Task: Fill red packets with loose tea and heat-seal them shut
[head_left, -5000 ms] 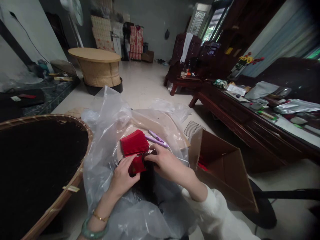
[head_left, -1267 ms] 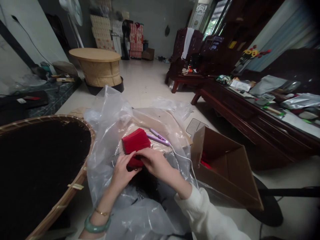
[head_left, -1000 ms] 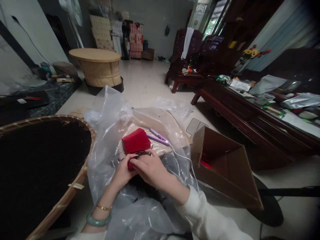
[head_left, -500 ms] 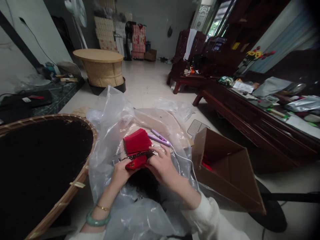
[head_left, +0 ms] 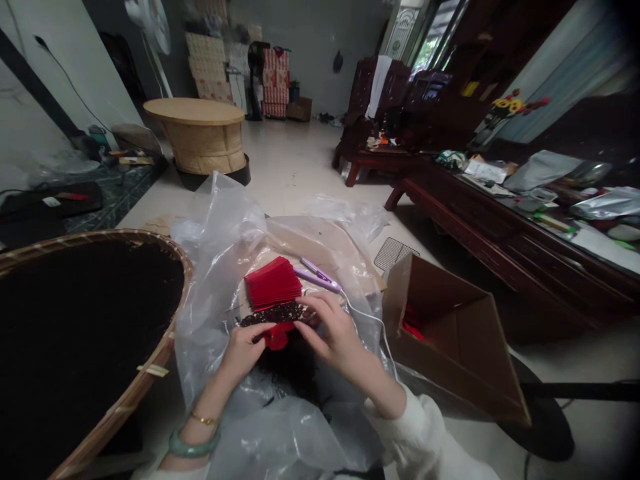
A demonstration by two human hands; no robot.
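Observation:
A small red packet (head_left: 278,335) sits low between my two hands. My left hand (head_left: 243,352) pinches its left end, thumb and finger closed on it. With its thumb at the packet's right end, my right hand (head_left: 334,328) also grips it; its other fingers curve over a dark speckled strip (head_left: 274,313), whose kind I cannot tell. Just beyond lies a fanned stack of red packets (head_left: 274,283). A lilac hair straightener (head_left: 318,275) with a white cord rests right of that stack. Dark loose material (head_left: 290,367) shows below my hands, partly hidden.
Clear plastic sheeting (head_left: 210,267) surrounds the work spot. On the left stands a wide woven tray (head_left: 186,267) full of dark loose material. An open cardboard box (head_left: 450,373) with something red inside is at right. Farther off are a round woven table (head_left: 200,112) and a long wooden table (head_left: 470,233).
The red packet has turned between my hands and sits slightly lower. More of the dark speckled strip now shows above it. My right fingers have shifted a little.

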